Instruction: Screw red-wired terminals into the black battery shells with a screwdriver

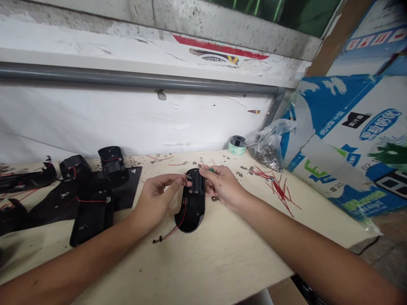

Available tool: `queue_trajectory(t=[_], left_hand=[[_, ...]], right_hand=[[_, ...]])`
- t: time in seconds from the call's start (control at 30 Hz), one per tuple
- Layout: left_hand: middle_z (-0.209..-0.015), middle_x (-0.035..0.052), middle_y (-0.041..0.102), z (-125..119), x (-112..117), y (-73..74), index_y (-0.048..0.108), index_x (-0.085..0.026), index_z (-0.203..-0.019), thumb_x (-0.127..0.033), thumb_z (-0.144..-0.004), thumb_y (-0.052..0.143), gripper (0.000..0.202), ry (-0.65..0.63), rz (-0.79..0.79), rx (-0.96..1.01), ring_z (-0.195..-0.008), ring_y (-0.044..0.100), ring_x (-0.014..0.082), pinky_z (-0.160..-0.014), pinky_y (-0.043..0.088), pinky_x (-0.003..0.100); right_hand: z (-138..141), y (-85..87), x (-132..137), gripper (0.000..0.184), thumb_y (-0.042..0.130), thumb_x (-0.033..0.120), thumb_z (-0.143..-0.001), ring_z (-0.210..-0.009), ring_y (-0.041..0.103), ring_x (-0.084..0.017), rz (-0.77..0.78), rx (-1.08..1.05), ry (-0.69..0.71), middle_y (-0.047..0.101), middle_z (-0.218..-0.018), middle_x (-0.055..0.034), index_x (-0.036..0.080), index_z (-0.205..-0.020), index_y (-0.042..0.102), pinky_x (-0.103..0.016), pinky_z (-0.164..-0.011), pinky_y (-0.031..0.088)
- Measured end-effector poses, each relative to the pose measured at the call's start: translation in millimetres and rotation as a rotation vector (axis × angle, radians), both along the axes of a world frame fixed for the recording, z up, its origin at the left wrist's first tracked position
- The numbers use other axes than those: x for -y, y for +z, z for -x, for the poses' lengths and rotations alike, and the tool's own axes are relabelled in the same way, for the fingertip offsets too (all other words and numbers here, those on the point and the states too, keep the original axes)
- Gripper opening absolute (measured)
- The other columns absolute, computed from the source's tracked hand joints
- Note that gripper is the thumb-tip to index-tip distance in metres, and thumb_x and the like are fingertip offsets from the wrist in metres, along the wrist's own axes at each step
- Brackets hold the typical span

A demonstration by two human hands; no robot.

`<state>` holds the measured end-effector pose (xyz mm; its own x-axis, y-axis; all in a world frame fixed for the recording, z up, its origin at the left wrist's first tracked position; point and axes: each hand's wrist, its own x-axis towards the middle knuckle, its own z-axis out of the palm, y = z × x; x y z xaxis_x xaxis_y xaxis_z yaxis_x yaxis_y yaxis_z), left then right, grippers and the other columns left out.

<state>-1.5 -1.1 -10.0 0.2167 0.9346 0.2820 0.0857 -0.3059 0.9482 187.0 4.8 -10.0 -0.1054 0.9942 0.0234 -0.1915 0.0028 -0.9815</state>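
A black plastic housing (191,214) with a rounded end lies on the table between my hands. It has a ribbed battery compartment (197,183) at its far end. A red and black wire pair (173,231) runs out of it to a small connector on the table. My left hand (158,201) is closed at the compartment's left edge, thumb and finger pinching a small shiny metal piece (188,177). At the right edge, my right hand (225,186) is closed around something with a green part (211,170); most of it is hidden by the fingers.
More black housings (92,216) with red wires lie at left, some on a black sheet (132,188). Cut red wires (281,190) and small metal parts are scattered at right. Behind stand a tape roll (237,146) and a bag of metal parts (269,152), beside a large carton (343,140).
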Motion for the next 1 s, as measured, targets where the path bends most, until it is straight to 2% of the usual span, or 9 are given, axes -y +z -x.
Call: queue_trajectory(t=[0.2,0.37,0.53,0.63,0.77,0.83,0.93,1.0], left_hand=[[-0.091,0.004,0.079,3,-5,2.0,0.079,-0.025,-0.086,-0.046,-0.084,0.069,0.023,-0.063,0.069,0.0,-0.094,0.071,0.0252,-0.094,0.051,0.039],[-0.102,0.0053,0.078,0,-6,3.9,0.079,-0.024,-0.099,-0.042,-0.079,0.074,0.027,-0.041,0.065,-0.013,-0.1,0.07,0.0265,-0.094,0.051,0.041],[-0.106,0.0041,0.077,2,-4,6.9,0.079,-0.027,-0.097,-0.044,-0.082,0.071,0.024,0.05,-0.047,-0.221,-0.106,0.068,0.0281,-0.1,0.047,0.042],[-0.104,0.0032,0.078,2,-3,10.4,0.079,-0.028,-0.097,-0.045,-0.085,0.067,0.024,0.004,-0.09,-0.26,-0.104,0.068,0.0272,-0.098,0.048,0.041],[-0.089,0.0026,0.078,1,-3,13.5,0.079,-0.027,-0.084,-0.049,-0.086,0.064,0.027,-0.107,0.037,-0.181,-0.092,0.071,0.0261,-0.089,0.051,0.04],[-0.088,0.0029,0.078,1,-4,13.3,0.079,-0.027,-0.08,-0.049,-0.084,0.067,0.026,-0.143,0.123,-0.129,-0.091,0.07,0.0259,-0.089,0.051,0.04],[-0.093,0.004,0.078,1,-6,13.5,0.079,-0.027,-0.088,-0.047,-0.081,0.071,0.022,-0.17,0.18,-0.093,-0.094,0.07,0.0262,-0.089,0.051,0.041],[-0.094,0.0045,0.078,1,-7,15.0,0.079,-0.027,-0.09,-0.045,-0.078,0.073,0.022,-0.149,0.147,-0.14,-0.094,0.07,0.0265,-0.089,0.051,0.041]], right_hand=[[0,1.7,1,0.028,0.071,0.036,-0.08,-0.038,0.037,-0.008,-0.005,0.004,0.009,0.044,-0.045,0.0058,0.018,-0.065,0.055,-0.021,-0.037,0.023],[-2,-1.0,-2,0.034,0.072,0.04,-0.079,-0.038,0.038,-0.008,-0.035,0.029,-0.002,0.044,-0.046,0.0057,0.019,-0.062,0.052,-0.022,-0.037,0.025],[-4,-0.7,-2,0.033,0.071,0.041,-0.08,-0.039,0.039,-0.008,-0.022,0.055,-0.014,0.045,-0.047,0.0055,0.019,-0.065,0.053,-0.021,-0.038,0.025],[-4,-0.9,-2,0.034,0.073,0.04,-0.078,-0.038,0.038,-0.008,-0.012,0.001,-0.017,0.044,-0.047,0.0062,0.019,-0.064,0.051,-0.021,-0.038,0.025],[-4,-1.7,-2,0.036,0.074,0.041,-0.078,-0.038,0.037,-0.007,-0.019,-0.016,-0.004,0.044,-0.048,0.0065,0.019,-0.063,0.049,-0.022,-0.039,0.025],[-4,-1.6,-2,0.036,0.073,0.041,-0.078,-0.038,0.037,-0.007,-0.018,-0.007,0.001,0.044,-0.047,0.0067,0.019,-0.064,0.049,-0.022,-0.039,0.025],[-4,-0.9,-2,0.036,0.073,0.04,-0.079,-0.038,0.037,-0.007,-0.015,-0.015,0.005,0.042,-0.047,0.0068,0.019,-0.063,0.049,-0.022,-0.04,0.025],[-4,-0.3,-2,0.038,0.074,0.039,-0.079,-0.039,0.035,-0.007,-0.016,-0.042,0.009,0.04,-0.048,0.0069,0.019,-0.062,0.047,-0.022,-0.04,0.024]])
